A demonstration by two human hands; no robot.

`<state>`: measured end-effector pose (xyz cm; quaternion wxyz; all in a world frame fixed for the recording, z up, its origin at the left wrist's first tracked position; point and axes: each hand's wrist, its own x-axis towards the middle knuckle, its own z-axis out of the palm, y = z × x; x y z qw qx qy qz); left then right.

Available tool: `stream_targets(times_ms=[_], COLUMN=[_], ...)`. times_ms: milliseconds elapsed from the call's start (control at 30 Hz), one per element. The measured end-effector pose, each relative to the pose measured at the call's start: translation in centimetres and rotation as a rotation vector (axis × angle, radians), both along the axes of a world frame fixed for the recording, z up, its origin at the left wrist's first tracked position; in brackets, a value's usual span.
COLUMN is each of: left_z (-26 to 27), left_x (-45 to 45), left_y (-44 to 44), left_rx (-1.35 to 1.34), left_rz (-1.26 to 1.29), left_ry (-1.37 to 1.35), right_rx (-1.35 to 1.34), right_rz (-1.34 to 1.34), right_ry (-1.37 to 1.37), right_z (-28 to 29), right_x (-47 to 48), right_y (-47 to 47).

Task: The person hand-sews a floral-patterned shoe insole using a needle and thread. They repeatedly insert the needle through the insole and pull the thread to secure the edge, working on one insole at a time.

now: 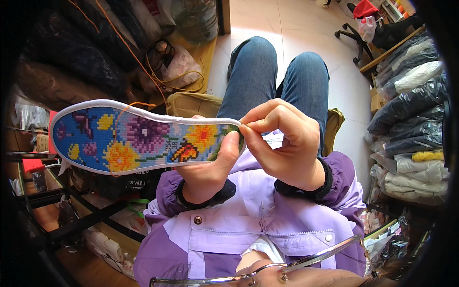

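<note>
An embroidered shoe insole [150,145] with white binding lies across my left hand [211,168]. Its pattern shows purple and yellow flowers and an orange butterfly on blue. My left thumb presses on its narrow heel end, with the fingers mostly hidden underneath. My right hand [287,143] pinches at the upper heel edge, thumb and index finger together at the binding. Whether a needle is between these fingertips cannot be seen. A loose orange thread [115,138] runs across the insole's wide toe part and over its upper edge. Small printed digits show near the butterfly.
Bagged folded garments [412,107] are stacked on the right. More plastic-wrapped bundles [71,61] fill the upper left, beside a large clear bottle [197,18]. Dark shelving [71,226] stands lower left. A wheeled office chair [358,43] is on the pale floor [258,14] beyond the knees.
</note>
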<state>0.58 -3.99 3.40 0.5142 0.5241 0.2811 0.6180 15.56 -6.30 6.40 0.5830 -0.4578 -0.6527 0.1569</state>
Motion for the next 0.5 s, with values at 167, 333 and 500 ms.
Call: stream_targets(times_ms=[167, 333, 500], left_z=[-0.3, -0.6, -1.0], left_x=[-0.1, -0.4, -0.5], left_y=[-0.2, -0.4, -0.2], left_rx=[-0.023, -0.122, -0.158], left_rz=[-0.010, -0.019, -0.048], left_ry=[0.004, -0.014, -0.054], right_rx=[-0.013, -0.131, -0.174], right_rz=[0.028, 0.062, 0.080], right_ry=[0.056, 0.233, 0.298], right_z=[-0.4, -1.1, -1.5], right_x=[0.0, -0.3, -0.2], right_y=[0.2, 0.1, 0.1])
